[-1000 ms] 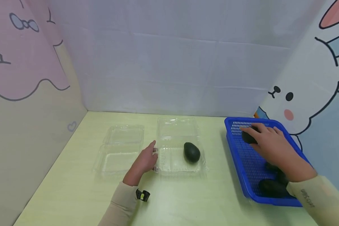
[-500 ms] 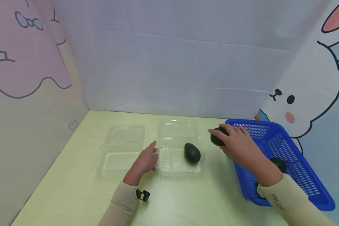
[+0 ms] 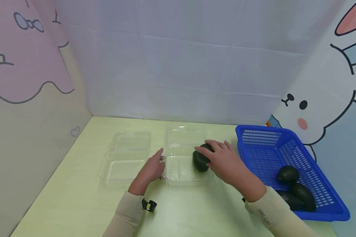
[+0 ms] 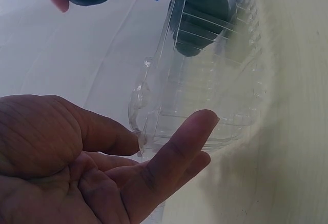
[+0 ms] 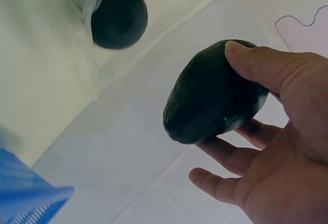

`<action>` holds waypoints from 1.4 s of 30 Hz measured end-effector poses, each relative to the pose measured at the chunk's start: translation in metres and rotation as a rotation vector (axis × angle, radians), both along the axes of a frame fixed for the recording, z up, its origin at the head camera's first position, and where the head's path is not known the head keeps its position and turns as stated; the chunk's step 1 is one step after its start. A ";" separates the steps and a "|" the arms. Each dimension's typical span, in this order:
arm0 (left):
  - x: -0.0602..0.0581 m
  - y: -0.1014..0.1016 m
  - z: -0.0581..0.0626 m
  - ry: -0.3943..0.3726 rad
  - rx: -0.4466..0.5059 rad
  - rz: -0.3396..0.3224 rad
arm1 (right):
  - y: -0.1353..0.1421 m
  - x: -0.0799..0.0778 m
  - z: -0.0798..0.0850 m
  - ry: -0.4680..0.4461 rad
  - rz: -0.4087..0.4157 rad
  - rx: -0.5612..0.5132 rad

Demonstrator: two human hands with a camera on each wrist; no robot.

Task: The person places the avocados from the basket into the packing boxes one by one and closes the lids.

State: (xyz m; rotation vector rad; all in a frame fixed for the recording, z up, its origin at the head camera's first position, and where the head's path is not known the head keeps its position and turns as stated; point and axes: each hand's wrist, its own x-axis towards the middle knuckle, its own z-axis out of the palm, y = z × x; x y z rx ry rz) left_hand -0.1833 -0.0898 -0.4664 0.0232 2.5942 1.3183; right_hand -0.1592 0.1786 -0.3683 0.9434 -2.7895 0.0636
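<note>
My right hand grips a dark green avocado between thumb and fingers, above the right side of an open clear plastic clamshell container. Another avocado lies inside that container and is partly covered by the held one in the head view. At the container's left edge, my left hand pinches the rim; the left wrist view shows the thumb on one side and fingers on the other. The container's lid is folded back, away from me.
A second open clear clamshell lies to the left on the pale table. On the right stands a blue plastic basket holding several avocados. Cloth-like walls enclose the table at the back and sides.
My right hand has carried the avocado out of the blue basket, leftward to above the middle container. My left hand has stayed on the container's edge.
</note>
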 end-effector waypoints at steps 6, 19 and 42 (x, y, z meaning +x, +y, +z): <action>0.000 0.000 0.001 -0.014 0.011 0.008 | -0.020 0.003 -0.019 -0.034 0.015 -0.017; 0.000 0.000 0.001 0.013 0.005 -0.010 | -0.042 0.007 -0.060 -0.064 0.100 -0.052; -0.001 -0.001 0.003 0.004 0.016 -0.030 | -0.046 -0.004 -0.069 -0.208 0.118 -0.007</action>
